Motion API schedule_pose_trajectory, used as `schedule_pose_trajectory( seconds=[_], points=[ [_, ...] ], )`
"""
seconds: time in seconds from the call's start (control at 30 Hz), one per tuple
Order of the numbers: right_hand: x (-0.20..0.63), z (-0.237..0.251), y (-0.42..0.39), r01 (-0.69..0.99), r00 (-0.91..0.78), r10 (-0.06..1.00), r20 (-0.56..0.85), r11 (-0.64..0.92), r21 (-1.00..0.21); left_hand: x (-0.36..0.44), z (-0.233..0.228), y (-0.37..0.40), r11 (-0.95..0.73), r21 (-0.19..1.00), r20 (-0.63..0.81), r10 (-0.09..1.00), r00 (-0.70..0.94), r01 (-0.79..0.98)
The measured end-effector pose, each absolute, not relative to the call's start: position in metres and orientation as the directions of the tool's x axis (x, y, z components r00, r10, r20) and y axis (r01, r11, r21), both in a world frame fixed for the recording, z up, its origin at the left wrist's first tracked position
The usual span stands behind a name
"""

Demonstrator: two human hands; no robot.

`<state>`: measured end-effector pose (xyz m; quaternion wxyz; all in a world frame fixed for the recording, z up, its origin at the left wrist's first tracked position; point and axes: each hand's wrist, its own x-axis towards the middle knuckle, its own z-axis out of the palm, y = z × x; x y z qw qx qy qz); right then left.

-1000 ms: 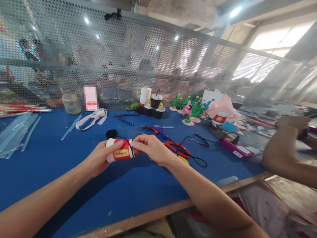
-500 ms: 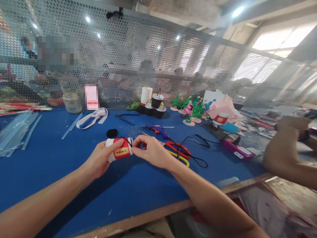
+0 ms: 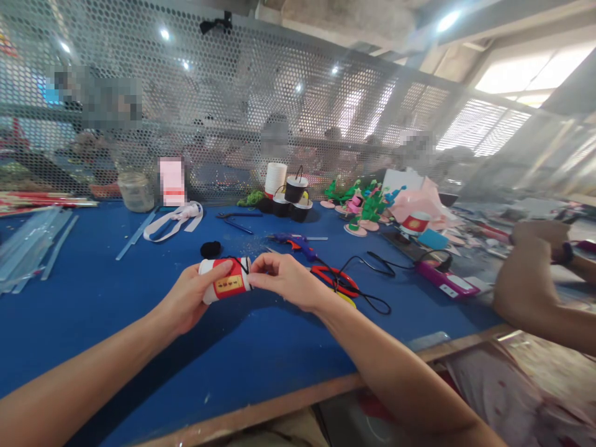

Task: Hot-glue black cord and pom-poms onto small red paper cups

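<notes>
A red and white paper cup (image 3: 229,284) with a gold label lies on its side in my left hand (image 3: 189,297), whose fingers wrap round it. Black yarn (image 3: 244,267) runs across the cup's right end, near the rim. My right hand (image 3: 284,279) is pinched at that rim, its fingertips on the yarn; the exact grip is small and partly hidden. Just behind the cup sits a small ball of black yarn (image 3: 211,249). Scissors with red and yellow handles (image 3: 334,279) lie beyond my right wrist, partly covered by it.
A blue glue gun (image 3: 295,243), pliers (image 3: 237,220), and a purple power strip (image 3: 444,279) with its cord lie on the blue table (image 3: 186,372). Glue sticks (image 3: 35,248) are at left. Cups (image 3: 295,189) and green figures (image 3: 367,208) stand behind. A co-worker's arm (image 3: 531,279) is at right.
My right hand has shifted slightly at the cup's rim, and black yarn now shows along that rim beside the fingertips. My left hand and the cup stay in place. The co-worker's hand moved a little left.
</notes>
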<state>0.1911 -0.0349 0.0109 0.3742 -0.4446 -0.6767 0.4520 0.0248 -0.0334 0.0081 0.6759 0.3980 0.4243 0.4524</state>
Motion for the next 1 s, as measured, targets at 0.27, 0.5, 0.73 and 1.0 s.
schedule_pose_trajectory(
  seconds=[0.27, 0.5, 0.73, 1.0],
  points=[
    [0.1912, 0.0107, -0.0334, 0.141, -0.332, 0.941, 0.068, 0.120, -0.983, 0.0242, 0.0076, -0.0330, 0.310, 0.912, -0.249, 0.938, 0.239, -0.267],
    [0.1894, 0.0082, -0.0346, 0.285, -0.303, 0.947, 0.110, 0.200, -0.937, 0.0243, 0.0046, -0.0330, 0.295, 0.918, -0.236, 0.943, 0.233, -0.264],
    [0.1898, 0.0069, -0.0334, 0.185, -0.329, 0.937, 0.117, 0.186, -0.965, 0.0247, 0.0061, -0.0330, 0.304, 0.916, -0.245, 0.941, 0.233, -0.263],
    [0.1943, 0.0105, -0.0302, 0.201, -0.162, 0.968, 0.194, 0.224, -0.953, 0.0241, 0.0045, -0.0318, 0.294, 0.908, -0.221, 0.942, 0.253, -0.298]
  ],
)
